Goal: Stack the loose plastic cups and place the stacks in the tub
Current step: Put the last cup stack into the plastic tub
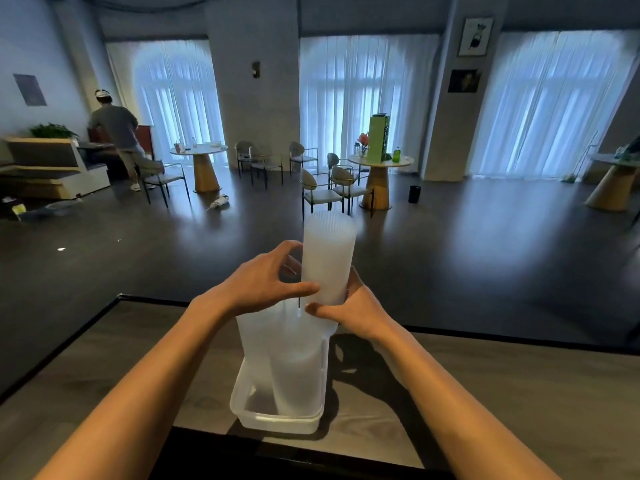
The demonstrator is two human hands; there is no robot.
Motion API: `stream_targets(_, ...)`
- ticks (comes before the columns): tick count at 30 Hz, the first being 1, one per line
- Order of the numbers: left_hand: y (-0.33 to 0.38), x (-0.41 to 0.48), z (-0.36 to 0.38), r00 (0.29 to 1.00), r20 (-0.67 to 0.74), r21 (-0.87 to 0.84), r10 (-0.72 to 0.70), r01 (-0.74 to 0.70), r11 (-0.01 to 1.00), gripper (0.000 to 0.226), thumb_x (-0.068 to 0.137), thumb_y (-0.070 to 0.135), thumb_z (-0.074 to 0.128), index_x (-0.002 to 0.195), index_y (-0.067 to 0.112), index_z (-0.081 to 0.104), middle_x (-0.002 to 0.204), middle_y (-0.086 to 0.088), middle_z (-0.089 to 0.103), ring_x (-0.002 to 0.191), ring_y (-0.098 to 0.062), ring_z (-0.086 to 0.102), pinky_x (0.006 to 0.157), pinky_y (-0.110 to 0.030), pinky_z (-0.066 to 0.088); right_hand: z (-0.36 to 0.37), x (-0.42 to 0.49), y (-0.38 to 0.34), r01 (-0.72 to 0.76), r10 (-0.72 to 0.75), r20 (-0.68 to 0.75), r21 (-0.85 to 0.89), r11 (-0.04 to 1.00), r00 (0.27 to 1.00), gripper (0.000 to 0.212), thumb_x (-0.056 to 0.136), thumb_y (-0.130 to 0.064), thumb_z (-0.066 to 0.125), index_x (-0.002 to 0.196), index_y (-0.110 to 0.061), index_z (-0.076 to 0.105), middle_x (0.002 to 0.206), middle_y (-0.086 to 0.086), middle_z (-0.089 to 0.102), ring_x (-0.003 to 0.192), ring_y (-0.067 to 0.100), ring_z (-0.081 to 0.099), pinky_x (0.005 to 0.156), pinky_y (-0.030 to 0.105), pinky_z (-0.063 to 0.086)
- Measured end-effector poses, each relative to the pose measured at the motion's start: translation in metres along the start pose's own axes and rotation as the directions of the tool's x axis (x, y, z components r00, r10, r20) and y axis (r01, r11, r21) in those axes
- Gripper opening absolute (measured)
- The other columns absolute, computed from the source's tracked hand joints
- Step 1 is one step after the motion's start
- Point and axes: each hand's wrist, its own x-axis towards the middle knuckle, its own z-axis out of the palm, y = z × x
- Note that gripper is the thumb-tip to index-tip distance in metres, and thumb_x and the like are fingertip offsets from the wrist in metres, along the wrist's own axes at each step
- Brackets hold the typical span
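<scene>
While our left hand (266, 277) and right hand (356, 308) gripped a tall cup stack (329, 254) from both sides, we held it upright just above other stacks (287, 355) standing in the tub (277, 422) on the desk (502, 393).

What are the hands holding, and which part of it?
Both the left hand and right hand grip a tall stack of translucent white plastic cups around its lower end, above the clear plastic tub.
</scene>
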Motion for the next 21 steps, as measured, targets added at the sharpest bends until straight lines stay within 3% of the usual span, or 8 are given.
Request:
stream_targets(4,-0.009,0.005,-0.001,0.999,0.05,0.009,0.0,-0.001,1.0,0.091,0.075,0.055,0.08,0.148,0.037,0.028,0.129,0.007,0.061,0.109,-0.012,0.064,0.098,-0.041,0.054,0.013,0.004,0.018,-0.031,0.03,0.069,0.008,1.0,0.997,0.096,0.064,-0.05,0.086,0.142,-0.042,0.031,0.132,-0.009,0.051,0.121,0.015,0.055,0.097,0.037,0.056)
stream_targets(7,-0.013,0.006,0.001,0.998,0.061,-0.014,0.006,-0.005,1.0,0.095,0.075,0.052,0.082,0.15,0.033,0.027,0.123,0.01,0.056,0.109,-0.014,0.063,0.099,-0.039,0.053,0.019,0.007,0.023,-0.031,0.03,0.089,0.003,1.0,0.996,0.089,0.07,-0.047,0.086,0.14,-0.043,0.031,0.136,-0.007,0.05,0.124,0.014,0.054,0.102,0.041,0.053)
stream_targets(14,-0.022,0.007,0.006,0.996,0.089,-0.057,0.014,-0.009,0.998,0.093,0.067,0.066,0.071,0.147,0.033,0.035,0.122,0.016,0.053,0.103,-0.007,0.06,0.094,-0.033,0.053,0.026,0.014,0.026,-0.002,-0.005,0.142,0.047,0.999,0.99,0.095,0.071,-0.04,0.086,0.148,-0.043,0.029,0.136,-0.008,0.05,0.125,0.014,0.053,0.102,0.043,0.053)
stream_targets(21,-0.034,0.012,0.019,0.983,0.178,0.024,-0.036,0.033,0.999,0.085,0.075,0.058,0.078,0.145,0.032,0.037,0.122,0.015,0.053,0.107,-0.011,0.059,0.097,-0.035,0.052,0.028,0.008,0.041,-0.07,0.078,0.241,-0.042,0.997,0.967,0.104,0.071,-0.044,0.088,0.152,-0.041,0.023,0.138,-0.008,0.048,0.126,0.013,0.051,0.105,0.04,0.05)
